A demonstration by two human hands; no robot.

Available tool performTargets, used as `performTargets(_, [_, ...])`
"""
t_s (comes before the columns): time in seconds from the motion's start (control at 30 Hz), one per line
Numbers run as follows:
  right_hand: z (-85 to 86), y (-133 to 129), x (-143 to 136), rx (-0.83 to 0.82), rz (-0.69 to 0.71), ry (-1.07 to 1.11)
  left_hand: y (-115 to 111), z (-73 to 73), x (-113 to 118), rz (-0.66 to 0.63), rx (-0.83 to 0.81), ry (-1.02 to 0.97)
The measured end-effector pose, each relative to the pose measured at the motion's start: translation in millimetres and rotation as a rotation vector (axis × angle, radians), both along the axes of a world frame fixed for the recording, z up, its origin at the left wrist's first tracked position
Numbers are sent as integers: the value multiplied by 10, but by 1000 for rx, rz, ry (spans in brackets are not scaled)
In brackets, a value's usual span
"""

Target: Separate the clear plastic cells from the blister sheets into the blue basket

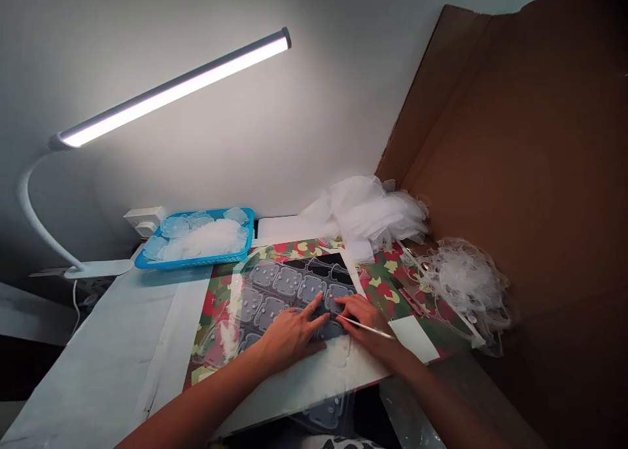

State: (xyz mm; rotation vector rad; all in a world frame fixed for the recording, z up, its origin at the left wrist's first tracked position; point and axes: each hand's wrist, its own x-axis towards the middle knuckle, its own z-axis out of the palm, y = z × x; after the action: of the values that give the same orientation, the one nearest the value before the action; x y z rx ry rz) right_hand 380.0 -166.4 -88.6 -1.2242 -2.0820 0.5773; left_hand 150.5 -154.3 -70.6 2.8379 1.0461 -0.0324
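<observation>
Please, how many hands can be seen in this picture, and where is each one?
2. The left hand lies on the patterned clear sheet, fingers spread; the right hand is beside it, holding a thin white stick. Neither is hidden.

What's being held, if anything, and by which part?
The right hand pinches a slim, pale stick tool near its end closest to the left hand, which lies on the clear moulded plastic sheet, gripping nothing visible.
</observation>
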Motion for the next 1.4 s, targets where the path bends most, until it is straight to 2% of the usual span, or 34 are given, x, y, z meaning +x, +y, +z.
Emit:
performTargets(0.13, [-117,48,-51,208,44,-159,17,-45,4,-8,-6,12])
performTargets(0.2, [-134,102,-66,263,11,-172,20,-56,19,12,-13,29])
performTargets(0.27, [-118,177,-8,229,-135,-84,11,-49,32,34,-28,41])
performTargets(0.4, [-77,281,318,27,-625,208,-3,18,10,51,-85,18])
performTargets(0.47, [-74,245,455,-59,-717,347,45,59,-8,49,-147,-52])
performTargets(0.53, [-59,142,487,-121,-687,465,162,94,7,94,-219,-211])
performTargets(0.63, [28,-50,356,-179,-515,530,441,129,133,263,-404,-497])
performTargets(0.7, [117,-126,241,-244,-334,471,629,133,262,321,-590,-563])
performTargets(0.77, [199,-112,175,-317,-217,431,764,117,384,301,-685,-525])
performTargets(0.83, [246,-5,173,-354,-225,478,826,85,474,289,-637,-478])
performTargets(0.93, [240,241,238,-377,-271,588,798,39,545,314,-501,-478])
performTargets(1.07, [167,476,276,-479,-213,515,655,7,568,309,-360,-512])
performTargets(1.2, [142,535,237,-543,-164,434,548,-26,562,288,-172,-468])
performTargets(1.27, [153,536,220,-559,-140,475,528,-47,563,277,-103,-428])
performTargets(1.4, [159,523,211,-619,-86,608,528,-83,583,301,-72,-386])
